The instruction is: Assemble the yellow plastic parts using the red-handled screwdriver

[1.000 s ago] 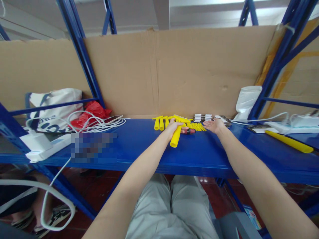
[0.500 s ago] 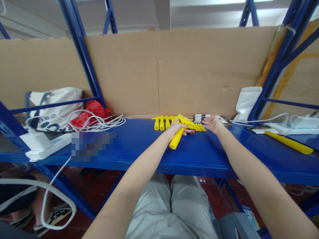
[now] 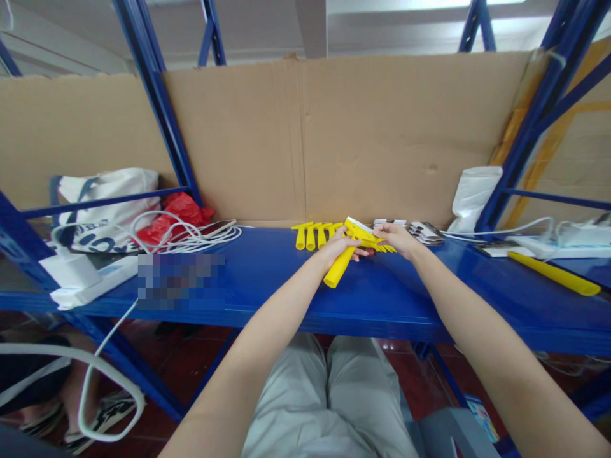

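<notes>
Left of centre, there is room to pass over the blue table (image 3: 258,262) between the white cable coil (image 3: 214,238) and the row of yellow tools (image 3: 310,238). Another gap lies right of centre, short of the long yellow piece (image 3: 554,273). Upright cardboard (image 3: 382,140) blocks the back.

Yellow T-shaped tools (image 3: 310,239) stand along the middle of the back edge of the blue metal shelf (image 3: 267,280). A coiled white cable (image 3: 219,238) lies back left, a white power strip (image 3: 105,280) nearer the front edge.
</notes>
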The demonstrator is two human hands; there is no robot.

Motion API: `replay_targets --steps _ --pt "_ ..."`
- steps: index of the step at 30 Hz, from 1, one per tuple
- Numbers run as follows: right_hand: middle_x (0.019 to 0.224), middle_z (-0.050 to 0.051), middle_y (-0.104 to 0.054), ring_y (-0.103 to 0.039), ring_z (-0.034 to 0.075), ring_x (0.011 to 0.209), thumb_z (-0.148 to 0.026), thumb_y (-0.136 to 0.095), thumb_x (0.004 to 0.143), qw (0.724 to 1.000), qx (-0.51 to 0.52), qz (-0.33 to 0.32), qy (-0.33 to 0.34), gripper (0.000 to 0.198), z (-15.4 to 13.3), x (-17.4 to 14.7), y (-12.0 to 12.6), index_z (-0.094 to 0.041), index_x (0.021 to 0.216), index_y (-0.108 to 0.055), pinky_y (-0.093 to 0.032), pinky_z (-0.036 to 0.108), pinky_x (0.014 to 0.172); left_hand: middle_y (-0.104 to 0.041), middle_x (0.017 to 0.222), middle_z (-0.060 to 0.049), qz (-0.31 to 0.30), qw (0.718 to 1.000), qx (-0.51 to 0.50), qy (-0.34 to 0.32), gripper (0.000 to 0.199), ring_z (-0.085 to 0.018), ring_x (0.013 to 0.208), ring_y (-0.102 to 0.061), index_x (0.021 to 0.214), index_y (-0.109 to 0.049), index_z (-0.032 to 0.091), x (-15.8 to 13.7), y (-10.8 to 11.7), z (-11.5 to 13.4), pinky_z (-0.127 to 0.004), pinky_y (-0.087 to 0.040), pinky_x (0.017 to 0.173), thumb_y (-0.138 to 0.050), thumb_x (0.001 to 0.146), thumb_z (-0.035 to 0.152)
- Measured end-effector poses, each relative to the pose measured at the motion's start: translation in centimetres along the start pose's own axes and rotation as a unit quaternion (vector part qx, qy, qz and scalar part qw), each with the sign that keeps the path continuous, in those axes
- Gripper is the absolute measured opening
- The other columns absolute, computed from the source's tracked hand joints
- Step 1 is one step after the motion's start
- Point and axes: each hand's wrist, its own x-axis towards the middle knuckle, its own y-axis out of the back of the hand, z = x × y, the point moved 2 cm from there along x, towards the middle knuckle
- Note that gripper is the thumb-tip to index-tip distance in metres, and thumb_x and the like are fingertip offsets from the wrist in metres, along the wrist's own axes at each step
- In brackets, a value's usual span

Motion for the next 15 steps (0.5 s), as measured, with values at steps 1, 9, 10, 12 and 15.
replay_targets --steps 1,9,10,12,15 --pt "0.062 -0.003 -0.057 -0.051 0.007 0.061 -0.011 -0.061 0.072 1.0 0.001 0.016 0.005 0.013 0.0 0.1 0.2 -0.015 0.06 -0.057 -0.044 0.017 0.058 -0.065 0.093 -0.008 0.001 1.0 -0.001 -0.003 0.046 -0.012 0.051 -0.065 0.117 -0.034 0.017 0.0 0.0 0.0 -0.02 -0.047 0.045 -0.051 0.079 -0.001" --pt "0.055 -0.001 -0.052 -0.046 0.008 0.049 -0.016 -0.056 0.077 0.951 -0.067 0.291 -0.078 0.009 1.4 1.3 5.2 -0.012 0.078 -0.064 -0.036 0.019 0.045 -0.063 0.087 -0.006 0.016 1.0 -0.002 -0.001 0.048 -0.013 0.048 -0.064 0.116 -0.032 0.018 0.0 0.1 0.1 -0.021 -0.046 0.045 -0.05 0.077 -0.003" --pt "0.056 0.001 -0.054 -0.049 0.01 0.052 -0.018 -0.057 0.078 0.939 -0.113 0.307 -0.102 0.01 1.8 1.4 6.1 -0.011 0.08 -0.065 -0.039 0.021 0.047 -0.063 0.087 -0.006 0.018 1.0 -0.001 -0.002 0.047 -0.013 0.048 -0.064 0.115 -0.032 0.018 0.0 0.1 0.0 -0.021 -0.046 0.044 -0.05 0.077 -0.003" --pt "0.065 0.007 -0.06 -0.058 0.016 0.066 -0.018 -0.061 0.075 0.923 -0.16 0.329 -0.123 0.013 2.6 1.4 7.6 -0.01 0.083 -0.066 -0.045 0.026 0.055 -0.062 0.084 -0.004 0.021 1.0 -0.003 -0.007 0.045 -0.012 0.048 -0.063 0.114 -0.033 0.018 0.0 0.1 0.0 -0.02 -0.046 0.044 -0.049 0.078 -0.003" --pt "0.082 0.015 -0.065 -0.062 0.027 0.09 -0.018 -0.066 0.068 0.898 -0.226 0.344 -0.155 0.022 4.2 1.5 9.3 -0.009 0.088 -0.067 -0.05 0.034 0.072 -0.061 0.082 -0.002 0.021 1.0 -0.005 -0.014 0.041 -0.011 0.047 -0.062 0.111 -0.034 0.019 0.0 0.1 -0.2 -0.02 -0.046 0.045 -0.049 0.079 -0.003"
